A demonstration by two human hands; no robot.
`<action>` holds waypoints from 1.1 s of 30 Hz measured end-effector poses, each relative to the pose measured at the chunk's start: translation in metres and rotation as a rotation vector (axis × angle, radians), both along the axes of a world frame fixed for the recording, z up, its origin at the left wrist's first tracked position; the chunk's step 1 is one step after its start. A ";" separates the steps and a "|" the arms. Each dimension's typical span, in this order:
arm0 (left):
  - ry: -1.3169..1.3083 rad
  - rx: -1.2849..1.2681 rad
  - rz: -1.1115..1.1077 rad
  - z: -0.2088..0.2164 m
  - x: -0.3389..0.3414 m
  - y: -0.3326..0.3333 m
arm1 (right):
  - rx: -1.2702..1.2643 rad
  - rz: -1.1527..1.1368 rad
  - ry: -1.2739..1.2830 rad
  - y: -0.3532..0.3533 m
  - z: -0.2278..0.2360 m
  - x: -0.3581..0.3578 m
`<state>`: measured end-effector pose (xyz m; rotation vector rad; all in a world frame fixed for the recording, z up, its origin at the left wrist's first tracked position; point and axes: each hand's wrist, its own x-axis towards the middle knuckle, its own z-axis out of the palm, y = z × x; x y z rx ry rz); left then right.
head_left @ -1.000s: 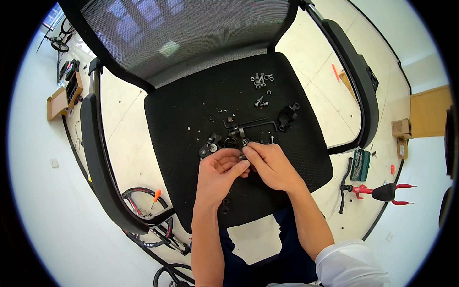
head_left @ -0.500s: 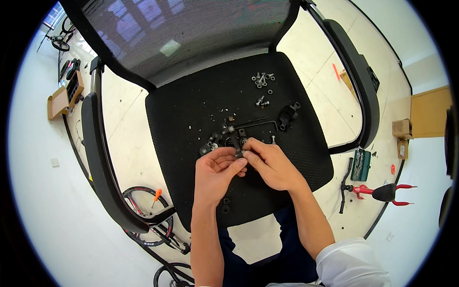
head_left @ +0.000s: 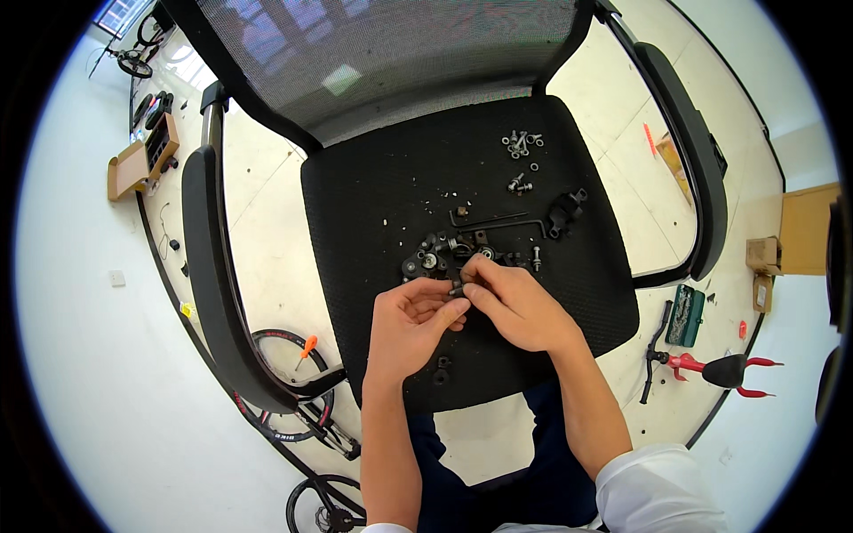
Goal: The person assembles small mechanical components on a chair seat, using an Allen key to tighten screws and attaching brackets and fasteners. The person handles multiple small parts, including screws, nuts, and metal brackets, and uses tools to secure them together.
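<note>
My left hand [head_left: 416, 324] and my right hand [head_left: 524, 311] meet over the front half of a black chair seat [head_left: 373, 200]. Thumbs and fingertips of both pinch a small dark cylindrical part [head_left: 457, 290], mostly covered by the fingers. Just beyond them lies a heap of black metal parts [head_left: 435, 249] with some silver pieces. An L-shaped hex key [head_left: 520, 223] rests behind the heap, and a black clamp-like part [head_left: 566, 213] is to its right. One bolt [head_left: 536, 258] stands near my right hand. Nearer me is a small black part [head_left: 442, 373].
Silver bolts and nuts [head_left: 522, 142] sit at the seat's back right, with more bolts [head_left: 520, 185] below. Black armrests [head_left: 213, 266] flank the seat. On the floor are a bicycle wheel [head_left: 293, 342], a green toolbox [head_left: 685, 315] and a red balance bike [head_left: 689, 363].
The whole view has shifted, so the chair appears farther right. A longer dark piece that stuck up from my fingers no longer shows; only a short part is visible between them.
</note>
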<state>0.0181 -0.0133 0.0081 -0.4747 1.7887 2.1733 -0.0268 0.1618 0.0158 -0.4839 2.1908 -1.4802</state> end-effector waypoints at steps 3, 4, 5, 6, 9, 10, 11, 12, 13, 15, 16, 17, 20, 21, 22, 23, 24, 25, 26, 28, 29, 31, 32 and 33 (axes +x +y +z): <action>-0.068 0.026 0.004 0.007 -0.002 -0.003 | 0.032 -0.003 0.104 -0.006 0.001 0.006; -0.053 0.013 0.014 0.006 0.000 -0.004 | 0.052 0.007 0.099 -0.009 0.003 0.007; -0.038 0.000 0.024 0.005 0.002 -0.004 | 0.073 0.017 0.094 -0.011 0.004 0.008; -0.020 -0.015 0.033 0.004 0.003 -0.005 | 0.051 0.002 0.087 -0.012 0.004 0.009; 0.103 -0.059 0.034 -0.001 0.008 -0.005 | -0.004 -0.037 0.040 -0.013 0.004 0.008; 0.095 -0.056 0.025 -0.001 0.008 -0.004 | -0.014 -0.048 0.007 -0.012 0.005 0.006; 0.087 -0.054 0.016 0.000 0.006 -0.004 | -0.024 -0.058 -0.026 -0.011 0.006 0.003; 0.079 -0.051 0.006 0.001 0.005 -0.003 | -0.085 -0.107 -0.093 -0.009 0.003 0.002; 0.079 -0.051 -0.010 0.002 0.004 -0.001 | -0.097 -0.115 -0.063 -0.007 -0.001 0.001; 0.075 -0.050 -0.044 0.002 0.003 0.004 | -0.121 -0.134 -0.005 -0.004 -0.005 -0.002; 0.081 -0.064 -0.021 0.003 0.003 0.003 | -0.133 -0.194 -0.129 -0.003 -0.001 -0.001; 0.061 -0.144 0.026 0.005 0.005 -0.001 | -0.152 -0.257 -0.172 0.000 0.000 -0.002; 0.055 -0.516 0.120 0.005 0.010 -0.012 | -0.321 -0.444 -0.253 0.014 -0.001 -0.013; 0.097 -0.654 0.067 0.001 0.013 -0.011 | -0.321 -0.477 -0.237 0.017 -0.001 -0.014; 0.139 -0.791 0.012 -0.002 0.015 -0.008 | -0.313 -0.471 -0.250 0.018 -0.002 -0.015; 0.182 -0.928 -0.044 -0.005 0.017 -0.005 | -0.306 -0.466 -0.264 0.019 -0.003 -0.016; 0.197 -0.990 -0.022 -0.008 0.016 0.003 | -0.315 -0.448 -0.268 0.017 -0.002 -0.015; 0.179 -1.006 -0.053 -0.009 0.014 0.008 | -0.327 -0.425 -0.273 0.012 -0.001 -0.014; 0.161 -1.021 -0.084 -0.010 0.013 0.013 | -0.338 -0.402 -0.277 0.009 0.001 -0.013; 0.150 -1.020 -0.128 -0.013 0.013 0.017 | -0.329 -0.364 -0.280 0.007 -0.002 -0.011; 0.146 -0.985 -0.156 -0.013 0.013 0.018 | -0.319 -0.348 -0.280 0.008 -0.004 -0.011; 0.134 -0.923 -0.207 -0.012 0.014 0.018 | -0.288 -0.321 -0.285 0.010 -0.004 -0.012; 0.055 -0.766 -0.152 -0.008 0.014 0.017 | -0.279 -0.312 -0.283 0.011 -0.003 -0.011; -0.020 -0.606 -0.100 0.000 0.014 0.015 | -0.269 -0.308 -0.280 0.011 -0.002 -0.011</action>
